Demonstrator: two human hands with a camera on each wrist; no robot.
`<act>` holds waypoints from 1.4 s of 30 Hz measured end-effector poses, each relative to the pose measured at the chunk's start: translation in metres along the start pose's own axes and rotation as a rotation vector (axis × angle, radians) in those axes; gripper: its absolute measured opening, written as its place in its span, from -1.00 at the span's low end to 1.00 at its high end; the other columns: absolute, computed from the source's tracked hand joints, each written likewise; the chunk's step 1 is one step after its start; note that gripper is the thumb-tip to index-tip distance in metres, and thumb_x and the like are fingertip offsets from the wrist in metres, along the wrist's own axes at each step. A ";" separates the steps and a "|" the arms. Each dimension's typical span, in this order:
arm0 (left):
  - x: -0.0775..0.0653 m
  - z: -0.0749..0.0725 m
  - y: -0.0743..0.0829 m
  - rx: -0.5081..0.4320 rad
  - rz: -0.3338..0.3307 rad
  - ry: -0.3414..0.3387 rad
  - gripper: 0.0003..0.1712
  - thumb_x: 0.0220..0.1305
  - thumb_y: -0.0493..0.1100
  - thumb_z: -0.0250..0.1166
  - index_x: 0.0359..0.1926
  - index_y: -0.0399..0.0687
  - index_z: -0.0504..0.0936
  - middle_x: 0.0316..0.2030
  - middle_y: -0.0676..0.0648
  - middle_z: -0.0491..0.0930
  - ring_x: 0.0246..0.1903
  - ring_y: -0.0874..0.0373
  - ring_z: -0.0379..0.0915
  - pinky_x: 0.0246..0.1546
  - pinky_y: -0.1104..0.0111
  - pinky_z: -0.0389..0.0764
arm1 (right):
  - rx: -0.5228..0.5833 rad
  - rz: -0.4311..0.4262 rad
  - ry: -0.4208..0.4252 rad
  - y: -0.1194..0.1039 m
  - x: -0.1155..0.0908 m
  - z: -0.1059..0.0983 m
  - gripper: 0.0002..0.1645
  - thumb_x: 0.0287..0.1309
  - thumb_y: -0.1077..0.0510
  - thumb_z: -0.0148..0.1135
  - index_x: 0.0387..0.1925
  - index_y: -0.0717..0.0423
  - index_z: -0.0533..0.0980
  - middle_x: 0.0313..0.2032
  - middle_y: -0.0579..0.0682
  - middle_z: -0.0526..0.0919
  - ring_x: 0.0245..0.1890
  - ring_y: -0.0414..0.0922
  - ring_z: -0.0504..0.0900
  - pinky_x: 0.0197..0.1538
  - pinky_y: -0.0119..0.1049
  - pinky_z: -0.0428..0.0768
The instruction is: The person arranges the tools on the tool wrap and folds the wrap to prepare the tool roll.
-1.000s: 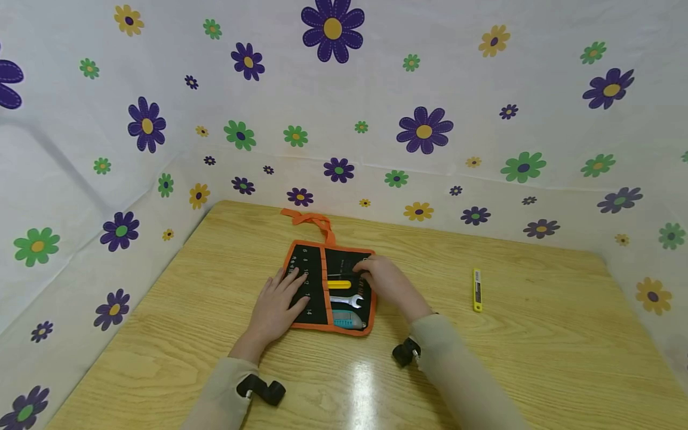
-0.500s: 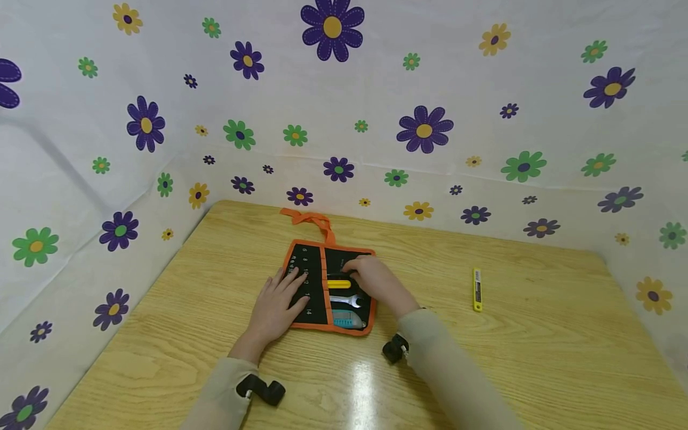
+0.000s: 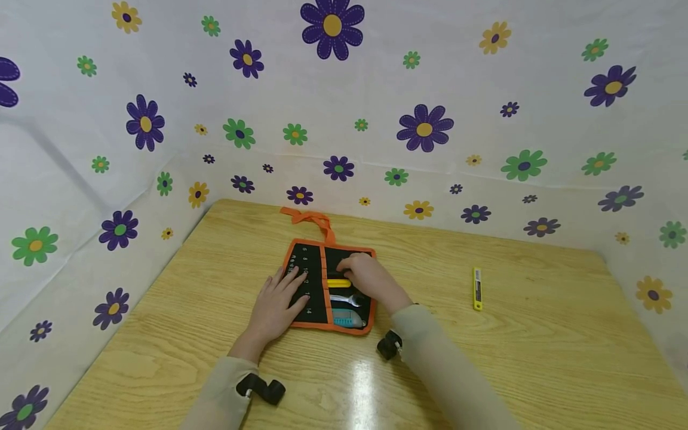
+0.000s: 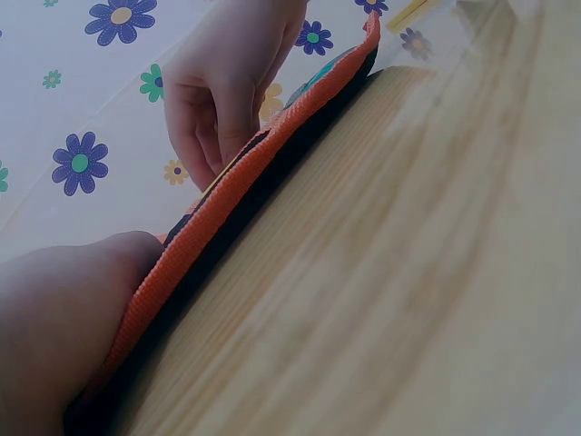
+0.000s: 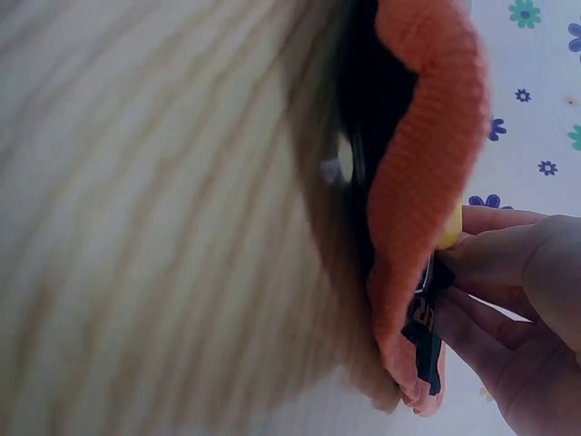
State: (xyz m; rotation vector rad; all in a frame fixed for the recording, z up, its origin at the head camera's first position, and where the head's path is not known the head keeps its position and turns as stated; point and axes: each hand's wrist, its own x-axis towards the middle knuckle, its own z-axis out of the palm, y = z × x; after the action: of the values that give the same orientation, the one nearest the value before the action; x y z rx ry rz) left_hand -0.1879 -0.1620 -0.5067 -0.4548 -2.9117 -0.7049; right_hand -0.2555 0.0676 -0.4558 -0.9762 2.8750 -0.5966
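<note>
A black tool roll (image 3: 317,316) with orange trim lies unfolded on the table. My left hand (image 3: 274,307) rests flat with spread fingers on its numbered left half. In the right half's pockets sit a yellow-handled tool (image 3: 340,283), an open-end wrench (image 3: 343,299) and a teal utility knife (image 3: 346,318). My right hand (image 3: 368,278) is over the upper pockets, just above the yellow handle. Its thumb and fingers pinch a thin dark tool (image 5: 443,272), mostly hidden by the fingers; I cannot tell its kind. The left wrist view shows the right fingers pointing down at the roll.
A slim yellow tool with a hole in its end (image 3: 477,289) lies on the wooden table (image 3: 537,334) to the right. Orange ties (image 3: 314,218) trail from the roll's far edge. A white flower-patterned sheet (image 3: 365,83) stands behind and to the left.
My right hand has slid left over the roll toward the pocket seam, taking the thin dark tool along. The left hand has stayed in place.
</note>
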 end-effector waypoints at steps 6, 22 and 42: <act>0.000 0.000 0.000 0.001 0.005 0.002 -0.37 0.38 0.11 0.10 0.40 0.03 0.31 0.40 -0.10 0.17 0.42 -0.15 -0.14 0.37 -0.04 -0.11 | 0.013 0.000 -0.008 -0.002 0.003 0.000 -0.76 0.22 0.37 0.19 -0.11 0.20 0.65 -0.14 0.08 0.66 -0.08 0.00 0.60 -0.04 -0.22 0.58; 0.000 -0.002 0.001 0.009 0.007 0.003 -0.37 0.38 0.11 0.10 0.40 0.02 0.31 0.40 -0.11 0.17 0.42 -0.16 -0.12 0.37 -0.05 -0.09 | 0.052 0.056 -0.074 -0.011 0.012 -0.002 -0.74 0.26 0.32 0.16 -0.05 0.17 0.65 -0.12 0.06 0.64 -0.09 -0.03 0.59 -0.07 -0.26 0.59; 0.000 -0.002 0.002 -0.003 0.000 -0.007 -0.37 0.39 0.10 0.08 0.41 0.02 0.29 0.41 -0.10 0.16 0.42 -0.16 -0.14 0.37 -0.04 -0.12 | 0.105 0.068 -0.048 -0.018 0.018 0.000 -0.94 0.20 0.29 0.25 -0.30 0.17 0.63 -0.31 0.01 0.67 -0.38 -0.15 0.61 -0.28 -0.33 0.60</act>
State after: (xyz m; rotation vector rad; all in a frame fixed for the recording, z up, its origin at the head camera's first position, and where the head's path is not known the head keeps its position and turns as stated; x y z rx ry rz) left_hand -0.1877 -0.1610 -0.5041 -0.4580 -2.9177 -0.7093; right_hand -0.2594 0.0444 -0.4477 -0.8627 2.7901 -0.7010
